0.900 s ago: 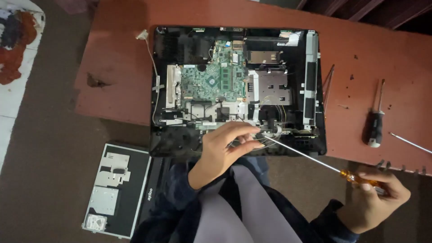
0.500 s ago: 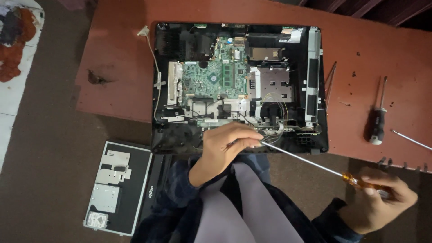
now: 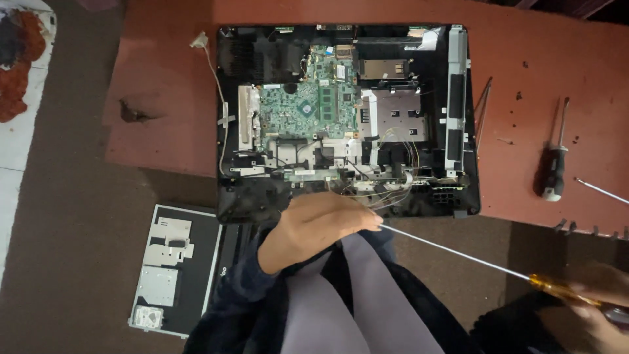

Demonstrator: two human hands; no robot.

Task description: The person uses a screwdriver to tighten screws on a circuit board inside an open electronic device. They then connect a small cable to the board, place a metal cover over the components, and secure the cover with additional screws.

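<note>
An opened black computer chassis (image 3: 458, 98) lies on a reddish table (image 3: 164, 92), showing a green circuit board (image 3: 304, 108), metal shields and loose wires. My left hand (image 3: 321, 226) hovers at the chassis's near edge, fingers pinched around the tip of a long screwdriver (image 3: 458, 255). My right hand (image 3: 599, 311), at the lower right and partly out of frame, grips the screwdriver's amber handle. The shaft runs diagonally between both hands.
A black-handled screwdriver (image 3: 553, 167) and a thin metal rod (image 3: 599, 190) lie on the table's right side. On the brown floor at lower left rests a removed panel (image 3: 173, 269) with metal brackets. A white cable (image 3: 213, 78) trails left of the chassis.
Both hands have pulled back toward me. The screwdriver tip has left the wires inside the chassis and now sits just off its near edge, with my left hand over it.
</note>
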